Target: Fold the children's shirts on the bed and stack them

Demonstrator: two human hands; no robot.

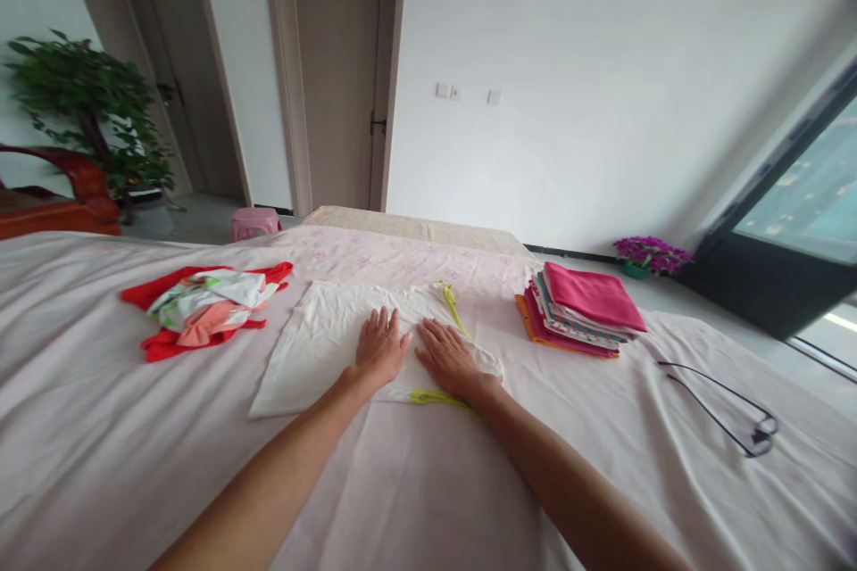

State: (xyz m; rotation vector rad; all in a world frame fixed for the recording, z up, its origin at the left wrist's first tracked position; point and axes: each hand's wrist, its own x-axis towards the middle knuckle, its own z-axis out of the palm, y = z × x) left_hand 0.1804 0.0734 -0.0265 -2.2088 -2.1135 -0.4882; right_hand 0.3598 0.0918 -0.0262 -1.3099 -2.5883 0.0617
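A white sleeveless top (pixel 321 330) with yellow-green trim lies spread out sideways on the pale pink sheet (pixel 402 482), its hem to the left. Some wrinkles show along its far side. My left hand (pixel 383 348) rests flat on the middle of the top, fingers stretched forward. Closer to the trimmed end, my right hand (pixel 452 359) also lies flat on the fabric, fingers extended and pointing to the upper left. Neither hand grips the cloth.
A stack of folded clothes (pixel 582 308) with a pink piece on top sits at right. Eyeglasses (pixel 756 437) lie farther right. Crumpled red and white clothes (pixel 207 308) are on the left. Behind stand a pink stool (pixel 255 223) and purple flowers (pixel 653 256).
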